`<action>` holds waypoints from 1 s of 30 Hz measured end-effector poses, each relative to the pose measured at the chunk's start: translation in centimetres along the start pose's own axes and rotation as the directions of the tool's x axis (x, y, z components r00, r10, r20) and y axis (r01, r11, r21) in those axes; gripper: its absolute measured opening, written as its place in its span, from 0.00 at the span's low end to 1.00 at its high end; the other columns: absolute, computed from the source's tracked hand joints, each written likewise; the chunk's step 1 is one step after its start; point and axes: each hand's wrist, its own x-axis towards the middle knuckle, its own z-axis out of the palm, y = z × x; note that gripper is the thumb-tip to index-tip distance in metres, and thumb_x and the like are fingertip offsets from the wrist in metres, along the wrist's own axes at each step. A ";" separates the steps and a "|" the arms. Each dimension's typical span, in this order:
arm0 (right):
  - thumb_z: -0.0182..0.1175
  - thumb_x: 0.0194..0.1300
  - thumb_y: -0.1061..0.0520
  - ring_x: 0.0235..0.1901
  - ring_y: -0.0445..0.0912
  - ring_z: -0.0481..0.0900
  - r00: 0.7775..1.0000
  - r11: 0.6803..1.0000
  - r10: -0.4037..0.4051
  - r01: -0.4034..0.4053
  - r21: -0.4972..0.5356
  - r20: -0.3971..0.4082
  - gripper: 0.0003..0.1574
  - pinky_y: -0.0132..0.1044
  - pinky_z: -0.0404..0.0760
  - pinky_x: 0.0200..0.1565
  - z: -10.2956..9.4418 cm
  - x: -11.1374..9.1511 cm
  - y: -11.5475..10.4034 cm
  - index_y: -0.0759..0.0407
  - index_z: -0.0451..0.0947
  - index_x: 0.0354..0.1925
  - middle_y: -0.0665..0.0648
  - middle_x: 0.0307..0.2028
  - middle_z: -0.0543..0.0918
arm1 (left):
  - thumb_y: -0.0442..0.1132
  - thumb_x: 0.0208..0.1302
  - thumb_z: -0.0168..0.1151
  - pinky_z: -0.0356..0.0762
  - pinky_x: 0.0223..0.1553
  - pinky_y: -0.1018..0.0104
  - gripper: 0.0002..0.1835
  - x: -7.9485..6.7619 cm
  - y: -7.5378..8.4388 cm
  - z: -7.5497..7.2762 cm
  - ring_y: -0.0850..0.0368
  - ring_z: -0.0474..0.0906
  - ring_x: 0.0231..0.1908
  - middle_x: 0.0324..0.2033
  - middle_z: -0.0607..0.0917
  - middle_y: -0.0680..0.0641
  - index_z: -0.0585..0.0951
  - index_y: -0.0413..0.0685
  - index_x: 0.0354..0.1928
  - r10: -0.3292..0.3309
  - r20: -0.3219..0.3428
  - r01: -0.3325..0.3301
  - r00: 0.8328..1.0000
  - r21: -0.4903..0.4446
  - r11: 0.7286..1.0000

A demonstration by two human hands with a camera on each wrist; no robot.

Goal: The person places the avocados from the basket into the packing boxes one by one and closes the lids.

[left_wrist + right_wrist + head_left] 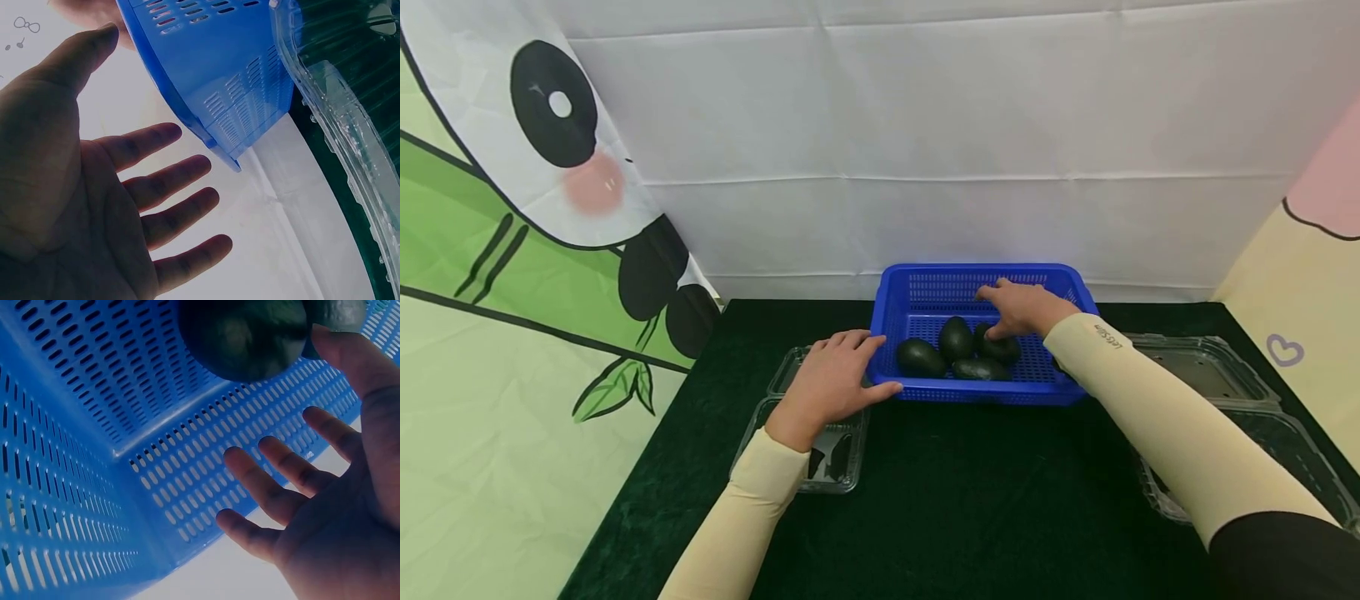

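Observation:
Several dark green avocados lie in a blue perforated plastic basket at the back of the table. Over its right part reaches my right hand, fingers spread and palm bare. Its thumb is beside an avocado in the right wrist view; whether it touches cannot be told. My left hand hovers by the basket's left side with fingers extended and nothing held. In the left wrist view, the left thumb comes close to the basket rim; contact is unclear.
A clear plastic clamshell box lies opened under my left hand. Further clear clamshell boxes sit at the right edge, partly behind my right arm. Dark green cloth covers the table, and a white sheet hangs behind it.

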 end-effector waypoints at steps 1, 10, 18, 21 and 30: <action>0.67 0.71 0.47 0.73 0.73 0.57 1.000 1.000 0.002 -0.002 0.002 0.009 0.44 0.77 0.52 0.67 0.1 0.1 0.0 0.53 0.62 0.77 0.74 0.78 0.51 | 0.74 0.66 0.56 0.60 0.71 0.37 0.45 0.0 0.0 0.0 0.39 0.64 0.72 0.73 0.70 0.41 0.69 0.53 0.76 -0.004 0.002 0.004 1.000 0.000 1.000; 0.68 0.69 0.45 0.70 0.71 0.64 0.999 1.000 0.002 -0.002 0.000 0.039 0.45 0.73 0.65 0.63 0.6 0.5 -0.3 0.52 0.63 0.77 0.72 0.76 0.56 | 0.74 0.66 0.56 0.60 0.71 0.37 0.45 0.2 -0.3 0.3 0.40 0.64 0.72 0.73 0.70 0.41 0.69 0.54 0.76 -0.022 0.013 0.022 1.000 0.003 1.000; 0.71 0.66 0.45 0.69 0.72 0.65 0.995 1.000 0.010 -0.012 0.021 0.095 0.47 0.70 0.69 0.63 1.0 0.5 -0.6 0.51 0.64 0.77 0.72 0.76 0.55 | 0.74 0.66 0.56 0.59 0.71 0.36 0.46 0.2 -0.5 0.4 0.39 0.64 0.72 0.73 0.69 0.41 0.69 0.54 0.76 -0.019 0.020 0.019 1.000 0.002 1.000; 0.71 0.65 0.45 0.69 0.71 0.64 0.993 0.999 0.013 -0.017 0.031 0.113 0.47 0.69 0.69 0.64 1.2 0.6 -0.6 0.51 0.65 0.76 0.72 0.77 0.55 | 0.74 0.66 0.56 0.60 0.71 0.36 0.45 0.2 -0.5 0.5 0.39 0.64 0.72 0.73 0.69 0.41 0.69 0.54 0.76 -0.016 0.018 0.016 1.000 0.004 1.000; 0.70 0.67 0.47 0.70 0.68 0.65 0.991 0.999 0.014 -0.018 0.026 0.131 0.47 0.65 0.67 0.67 1.5 0.8 -0.7 0.57 0.64 0.76 0.72 0.73 0.65 | 0.74 0.66 0.57 0.61 0.70 0.36 0.45 0.2 -0.6 0.6 0.39 0.65 0.72 0.73 0.70 0.41 0.70 0.53 0.75 -0.013 0.006 0.013 1.000 0.003 1.000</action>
